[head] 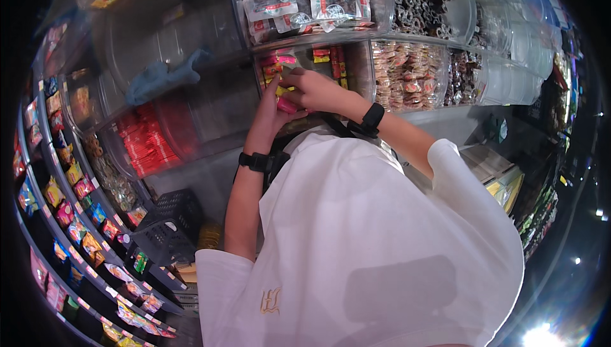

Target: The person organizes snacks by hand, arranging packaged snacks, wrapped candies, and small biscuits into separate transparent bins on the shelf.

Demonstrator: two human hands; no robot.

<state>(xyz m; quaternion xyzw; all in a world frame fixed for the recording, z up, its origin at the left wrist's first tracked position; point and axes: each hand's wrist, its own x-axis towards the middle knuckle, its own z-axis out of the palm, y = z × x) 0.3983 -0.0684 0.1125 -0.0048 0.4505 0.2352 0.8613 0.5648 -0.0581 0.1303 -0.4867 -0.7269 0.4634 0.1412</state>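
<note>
Both hands meet over an acrylic bin that holds small wrapped candies in red, yellow and pink (321, 55). My left hand (273, 108) is at the bin's left front, its fingers around a pink wrapped piece (286, 105). Just right of it, my right hand (312, 90) reaches in from the right with bent fingers touching the pieces near my left fingertips. Whether it grips one is hidden by the fingers. Some candies lie in rows along the bin's left side, others stand in short stacks at its back right.
Clear bins with packaged snacks (334, 1) rise behind; more wrapped sweets (405, 75) fill a bin at right. A blue plastic glove or bag (164, 77) lies at left, above red packets (148, 139). A dark basket (167, 223) and snack shelves (76, 204) stand lower left.
</note>
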